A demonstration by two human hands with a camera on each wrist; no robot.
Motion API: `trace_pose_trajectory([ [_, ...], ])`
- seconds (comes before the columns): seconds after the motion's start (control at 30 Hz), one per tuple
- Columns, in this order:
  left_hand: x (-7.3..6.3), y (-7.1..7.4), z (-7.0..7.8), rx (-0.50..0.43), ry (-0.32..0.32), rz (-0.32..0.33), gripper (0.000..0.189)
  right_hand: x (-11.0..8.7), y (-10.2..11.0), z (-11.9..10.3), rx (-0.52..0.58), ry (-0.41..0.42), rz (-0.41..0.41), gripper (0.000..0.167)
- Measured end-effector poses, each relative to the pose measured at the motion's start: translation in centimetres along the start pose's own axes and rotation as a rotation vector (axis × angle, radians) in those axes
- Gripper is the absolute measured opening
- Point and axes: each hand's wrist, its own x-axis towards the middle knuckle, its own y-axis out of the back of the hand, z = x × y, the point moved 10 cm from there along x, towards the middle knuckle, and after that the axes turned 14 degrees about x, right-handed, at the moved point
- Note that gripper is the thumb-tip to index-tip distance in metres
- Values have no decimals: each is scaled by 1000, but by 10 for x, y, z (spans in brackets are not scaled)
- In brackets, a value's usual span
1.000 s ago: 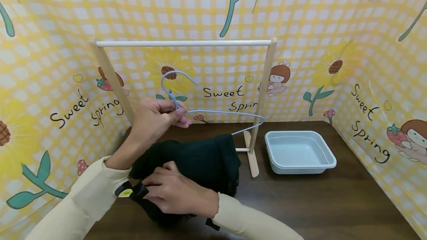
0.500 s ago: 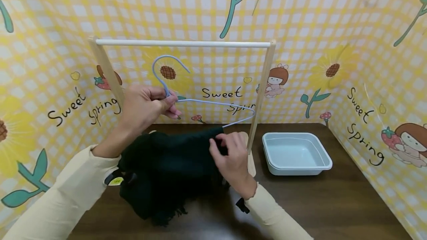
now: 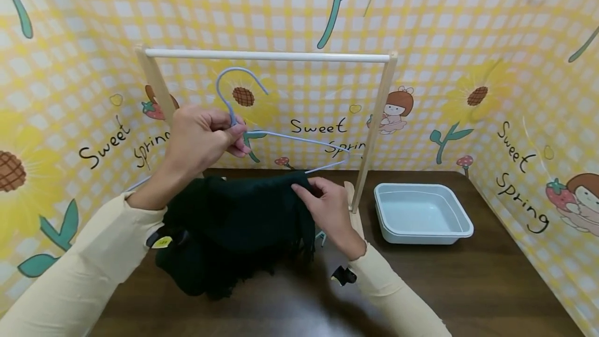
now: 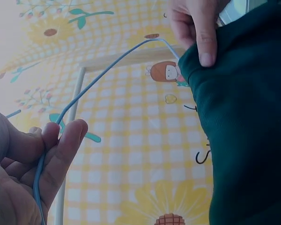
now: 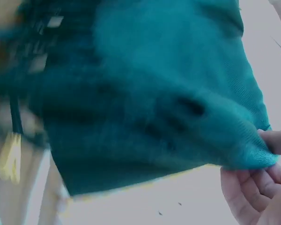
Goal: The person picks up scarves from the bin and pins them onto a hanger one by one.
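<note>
In the head view my left hand (image 3: pixel 198 137) pinches a light blue wire clothes hanger (image 3: pixel 241 69) just below its hook, holding it up in front of the rack. A dark green fringed scarf (image 3: pixel 248 217) is draped over the hanger's lower bar, its fringe hanging above the table. My right hand (image 3: pixel 332 207) pinches the scarf's upper right edge between thumb and fingers, close to the bare right end of the hanger. The right wrist view shows that thumb above the scarf (image 5: pixel 178 140) and the fingers beneath. Most of the lower bar is hidden under the cloth.
Behind the hands stands a wooden rack with a white top rail (image 3: pixel 267 55). A pale blue plastic basin (image 3: pixel 423 239) sits on the brown table (image 3: pixel 510 280) at right. Patterned yellow cloth walls enclose the table. A yellow clip (image 5: pixel 9 159) shows in the right wrist view.
My right hand has moved from the scarf's left part to its right edge and now grips it there. The left hand has raised the hanger a little, lifting the scarf with it.
</note>
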Motion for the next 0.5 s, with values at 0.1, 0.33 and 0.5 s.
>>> trace_pose_trajectory([
  [0.1,-1,5,-5,3,2,13,21,0,0,-9,-81,97,3,15],
  [0.33,-1,11,-8,39,-8,33,22,0,24,-15,-94,154,150,16],
  [0.5,-1,17,-9,56,-9,64,25,0,44,-10,-52,125,271,20],
])
